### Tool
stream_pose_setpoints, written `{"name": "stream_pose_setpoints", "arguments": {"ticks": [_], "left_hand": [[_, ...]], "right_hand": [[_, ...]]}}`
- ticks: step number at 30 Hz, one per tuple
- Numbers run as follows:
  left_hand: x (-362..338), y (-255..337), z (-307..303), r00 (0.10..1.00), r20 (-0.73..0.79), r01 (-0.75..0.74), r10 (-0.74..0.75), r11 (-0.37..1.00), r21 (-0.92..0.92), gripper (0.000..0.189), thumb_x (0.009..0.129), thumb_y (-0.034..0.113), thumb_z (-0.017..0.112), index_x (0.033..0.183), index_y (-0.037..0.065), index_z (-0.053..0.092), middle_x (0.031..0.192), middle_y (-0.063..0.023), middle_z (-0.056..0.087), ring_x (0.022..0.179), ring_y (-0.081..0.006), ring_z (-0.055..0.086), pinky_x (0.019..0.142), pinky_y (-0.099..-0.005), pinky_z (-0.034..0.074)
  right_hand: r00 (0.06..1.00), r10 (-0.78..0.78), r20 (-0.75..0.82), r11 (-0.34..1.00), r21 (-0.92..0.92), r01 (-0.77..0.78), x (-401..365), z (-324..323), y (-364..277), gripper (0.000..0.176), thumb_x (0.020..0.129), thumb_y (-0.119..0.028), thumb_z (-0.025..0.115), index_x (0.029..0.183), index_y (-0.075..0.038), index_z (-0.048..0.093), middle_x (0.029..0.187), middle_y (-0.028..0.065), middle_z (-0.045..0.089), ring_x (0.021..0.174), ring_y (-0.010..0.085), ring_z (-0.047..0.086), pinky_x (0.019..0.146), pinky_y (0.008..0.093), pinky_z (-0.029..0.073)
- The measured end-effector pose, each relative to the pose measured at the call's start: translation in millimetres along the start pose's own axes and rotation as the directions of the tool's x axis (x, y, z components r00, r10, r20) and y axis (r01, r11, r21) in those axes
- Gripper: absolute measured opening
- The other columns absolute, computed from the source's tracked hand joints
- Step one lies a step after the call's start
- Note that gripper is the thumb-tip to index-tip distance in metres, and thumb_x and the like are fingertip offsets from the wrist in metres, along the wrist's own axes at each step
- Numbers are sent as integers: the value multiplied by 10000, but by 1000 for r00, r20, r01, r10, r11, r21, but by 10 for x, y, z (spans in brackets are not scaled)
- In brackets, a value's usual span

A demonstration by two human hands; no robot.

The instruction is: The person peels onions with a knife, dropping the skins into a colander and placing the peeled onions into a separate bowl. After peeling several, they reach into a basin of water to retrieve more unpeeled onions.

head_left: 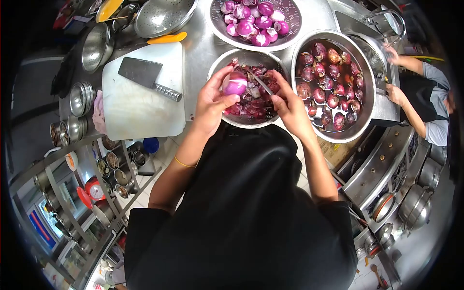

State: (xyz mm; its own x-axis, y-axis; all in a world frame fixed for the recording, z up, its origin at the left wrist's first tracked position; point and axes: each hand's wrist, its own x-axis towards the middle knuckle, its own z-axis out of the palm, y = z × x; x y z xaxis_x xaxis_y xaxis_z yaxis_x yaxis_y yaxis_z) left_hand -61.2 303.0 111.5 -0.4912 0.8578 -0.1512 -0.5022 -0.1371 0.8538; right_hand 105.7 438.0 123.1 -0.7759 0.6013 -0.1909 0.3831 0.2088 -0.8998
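The steel surface (195, 30) is carrying everything closely packed, so any stray elbow could be knocking something. On its left, the white cutting board (140, 118) is bearing a cleaver (141, 72) whose handle is lying near the edge facing the left arm; a wide swing could be catching it. The basin (371, 87) is standing beside the right arm, and a bump could be slopping its liquid over. The perforated bowl (251, 54) is sitting beneath the hands, holding loose skins; a dropped bulb could be disappearing among them. Above it, the left grip (212, 99) is clamping around the onion (236, 83), while the right grip (290, 104) is clamping the knife (261, 83). Its blade is angling toward the onion, so if that rounded bulb is rolling, the edge could be skidding into the left fingers.
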Motion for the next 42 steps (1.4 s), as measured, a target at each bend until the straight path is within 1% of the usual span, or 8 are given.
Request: {"name": "stream_pose_setpoints", "arguments": {"ticks": [6,18,26,33,36,39,41,42], "left_hand": [[-25,36,124,995,-64,-61,77,971,229,663,690,-163,691,1301,-40,466,1254,-78,483,1095,-179,568,935,-282,486],[-14,86,208,958,-64,-225,278,875,429,636,685,-154,699,1275,-62,480,1208,-78,473,1076,-175,573,921,-282,507],[-36,94,289,924,-93,-291,371,840,457,657,622,-203,686,1233,-28,517,1231,-97,466,1126,-213,549,920,-284,513],[-47,95,291,933,-139,-239,332,860,452,632,631,-165,726,1216,-34,528,1200,-90,481,1104,-191,560,900,-284,525],[-42,76,235,939,-145,-222,311,872,436,619,644,-159,725,1218,-36,527,1196,-89,481,1096,-183,563,898,-285,528],[-43,78,211,941,-140,-222,309,872,436,621,649,-158,721,1224,-35,523,1205,-86,475,1104,-186,561,908,-290,525],[-39,83,210,941,-132,-228,311,873,432,622,649,-160,719,1226,-34,521,1207,-86,473,1105,-188,561,909,-289,525],[-41,84,221,943,-118,-237,312,874,424,624,649,-161,716,1227,-33,519,1210,-85,471,1107,-191,562,909,-289,525]], "right_hand": [[938,-343,-46,935,-113,336,-161,65,-382,456,878,-11,556,1320,-81,470,1126,220,608,1008,376,613,864,398,487],[969,-248,-10,968,19,249,-161,101,-471,384,904,-2,510,1288,-24,504,1219,203,584,1143,373,558,929,383,461],[954,-295,-56,954,-62,292,-119,278,-429,461,877,14,536,1308,-148,544,802,167,551,689,309,571,684,396,469],[935,-344,-85,925,-198,323,-122,293,-349,439,903,-11,529,1319,-154,541,736,80,524,617,216,519,583,326,441],[979,194,-56,841,524,-137,-62,195,-201,365,978,-100,485,1341,-67,501,1103,-20,627,691,46,425,603,202,409],[977,182,-112,867,487,-106,-43,144,-110,386,957,-69,500,1343,-66,498,1194,51,621,688,96,503,644,241,460],[906,-397,-145,917,-96,387,-82,139,-209,418,927,-32,517,1342,-83,501,1181,124,624,744,206,605,707,321,506],[906,-414,-94,909,-98,405,-125,134,-313,479,887,4,536,1345,-132,502,1110,197,616,823,328,630,751,395,506]]}}
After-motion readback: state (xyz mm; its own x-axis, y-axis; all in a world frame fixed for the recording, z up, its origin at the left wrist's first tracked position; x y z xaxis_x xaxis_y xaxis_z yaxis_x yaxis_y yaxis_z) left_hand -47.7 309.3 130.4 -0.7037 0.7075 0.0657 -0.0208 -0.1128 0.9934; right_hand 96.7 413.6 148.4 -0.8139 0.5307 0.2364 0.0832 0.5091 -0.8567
